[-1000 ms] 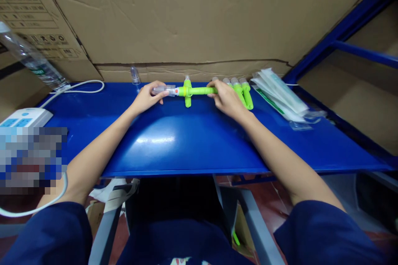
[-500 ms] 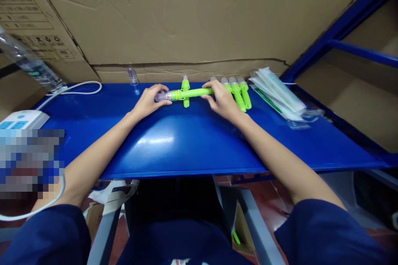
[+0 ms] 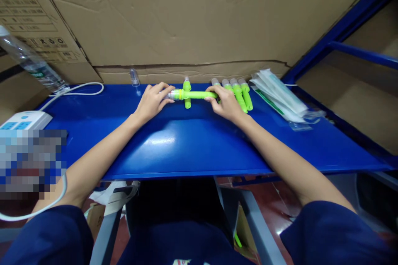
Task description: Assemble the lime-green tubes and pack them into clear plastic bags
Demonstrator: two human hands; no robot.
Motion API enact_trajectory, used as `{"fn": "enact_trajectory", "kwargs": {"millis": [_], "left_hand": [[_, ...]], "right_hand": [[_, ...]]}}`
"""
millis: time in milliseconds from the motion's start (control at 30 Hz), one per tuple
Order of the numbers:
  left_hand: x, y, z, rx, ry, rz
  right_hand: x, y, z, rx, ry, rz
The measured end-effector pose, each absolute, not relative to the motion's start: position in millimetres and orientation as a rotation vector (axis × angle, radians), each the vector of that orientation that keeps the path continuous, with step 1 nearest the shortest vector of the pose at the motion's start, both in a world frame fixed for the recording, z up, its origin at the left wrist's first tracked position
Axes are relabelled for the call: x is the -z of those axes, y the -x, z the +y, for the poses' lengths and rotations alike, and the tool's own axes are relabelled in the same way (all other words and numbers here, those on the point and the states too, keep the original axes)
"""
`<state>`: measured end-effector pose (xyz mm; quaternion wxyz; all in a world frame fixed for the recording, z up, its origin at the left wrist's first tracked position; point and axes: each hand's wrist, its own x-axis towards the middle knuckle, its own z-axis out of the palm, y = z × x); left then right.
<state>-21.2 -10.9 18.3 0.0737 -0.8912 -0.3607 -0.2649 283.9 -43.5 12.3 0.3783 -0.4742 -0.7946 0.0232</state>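
Note:
Between my two hands a lime-green light stick (image 3: 196,95) with a clear end and a yellow band lies level, crosswise. The fingers of my left hand (image 3: 153,101) are closed around its clear end and cover most of it. At the other end, my right hand (image 3: 224,102) grips the green handle between thumb and fingers. A second, shorter-looking green stick (image 3: 187,102) with a clear tip lies behind and under the held one. Beside my right hand, several similar green sticks (image 3: 247,98) lie in a row, partly hidden by it.
A loose clear cap (image 3: 134,78) stands at the back left of the blue table (image 3: 192,149). At left are a plastic bottle (image 3: 37,68), a white power strip (image 3: 26,121) and a cable. Plastic-wrapped packs (image 3: 281,95) lie at right. Cardboard (image 3: 199,20) backs the table.
My left hand has slid right along the clear end and covers more of it. The right hand keeps its grip on the handle. The view has shifted slightly.

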Motion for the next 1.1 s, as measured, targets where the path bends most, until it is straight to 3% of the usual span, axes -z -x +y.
{"fn": "enact_trajectory", "kwargs": {"millis": [300,533,833,1100], "left_hand": [[-25.1,7.6,-24.5,0.724,2.588,-0.996],[-19.6,10.4,-13.9,0.741,2.657,-1.186],[-13.6,28.2,5.8,1.05,2.831,-1.288],[-11.7,33.1,6.8,0.85,2.856,-1.216]], "right_hand": [[-11.7,-276.9,-42.9,-0.693,1.383,-1.592],[-21.3,-270.2,-45.3,-0.619,1.255,-1.531],[-26.2,-269.0,-47.3,-0.604,1.281,-1.663],[-21.3,-274.3,-52.8,-0.351,1.333,-1.823]]}}
